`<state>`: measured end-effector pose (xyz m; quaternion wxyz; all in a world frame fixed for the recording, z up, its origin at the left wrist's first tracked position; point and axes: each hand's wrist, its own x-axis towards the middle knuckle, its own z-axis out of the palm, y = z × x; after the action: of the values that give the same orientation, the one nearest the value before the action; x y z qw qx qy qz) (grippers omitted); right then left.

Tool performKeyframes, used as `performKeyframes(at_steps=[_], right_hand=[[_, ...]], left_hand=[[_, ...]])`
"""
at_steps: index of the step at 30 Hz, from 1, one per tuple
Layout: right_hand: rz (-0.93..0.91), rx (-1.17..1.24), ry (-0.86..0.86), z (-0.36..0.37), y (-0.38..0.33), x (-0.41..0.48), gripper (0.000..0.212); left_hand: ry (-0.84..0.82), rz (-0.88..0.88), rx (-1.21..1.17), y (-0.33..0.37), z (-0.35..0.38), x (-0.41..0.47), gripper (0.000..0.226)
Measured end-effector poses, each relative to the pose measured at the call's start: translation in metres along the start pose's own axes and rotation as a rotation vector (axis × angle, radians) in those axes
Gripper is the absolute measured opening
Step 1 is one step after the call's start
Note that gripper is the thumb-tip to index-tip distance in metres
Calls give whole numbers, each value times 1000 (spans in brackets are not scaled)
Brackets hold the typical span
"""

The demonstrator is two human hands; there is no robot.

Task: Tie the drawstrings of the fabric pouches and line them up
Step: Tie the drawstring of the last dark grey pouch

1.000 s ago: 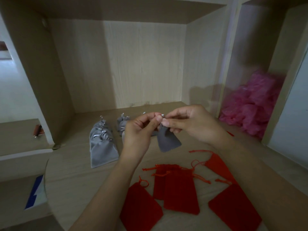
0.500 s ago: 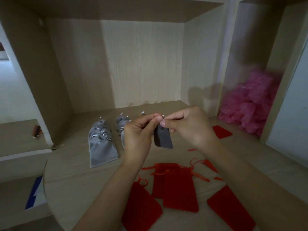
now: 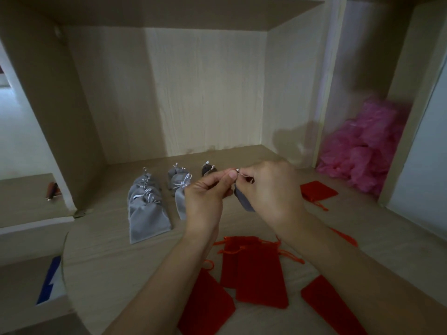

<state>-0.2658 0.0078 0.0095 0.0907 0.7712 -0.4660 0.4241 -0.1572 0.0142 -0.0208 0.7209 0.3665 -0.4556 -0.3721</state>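
Note:
A small grey pouch (image 3: 243, 199) hangs in the air between my hands, mostly hidden behind my right hand (image 3: 271, 192). My left hand (image 3: 205, 199) and my right hand each pinch its silver drawstring (image 3: 239, 173) at the top, fingertips close together. Tied grey pouches (image 3: 147, 209) lie in rows on the wooden surface behind my left hand, with a second row (image 3: 180, 183) and a darker one (image 3: 208, 169) further right. Several flat red pouches (image 3: 258, 274) with orange cords lie near me, untied.
A lone red pouch (image 3: 316, 191) lies to the right. A pile of pink plastic (image 3: 367, 153) fills the right compartment. The wooden shelf surface (image 3: 101, 250) has a rounded left edge; a small dark object (image 3: 52, 189) sits on the lower left ledge.
Both hands have stayed together pinching the drawstring. The grey pouch has swung and now hangs more hidden behind my right hand.

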Motion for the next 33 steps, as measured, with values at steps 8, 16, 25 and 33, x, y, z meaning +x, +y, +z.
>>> performKeyframes(at_steps=[8,16,25,33], right_hand=[[252,602,-328,-20,14,11,9],[271,588,-451,-41,17,18,3],[33,114,-470,-41,2,12,21],[17,-61,-492,-33,-1,10,20]], left_hand=[[-167,-272,-288,0,-4,5,15],[-385,-151,-36,8,-15,6,22],[-425,-16,196,21,-23,9,10],[-383,166,457,16,-24,9,12]])
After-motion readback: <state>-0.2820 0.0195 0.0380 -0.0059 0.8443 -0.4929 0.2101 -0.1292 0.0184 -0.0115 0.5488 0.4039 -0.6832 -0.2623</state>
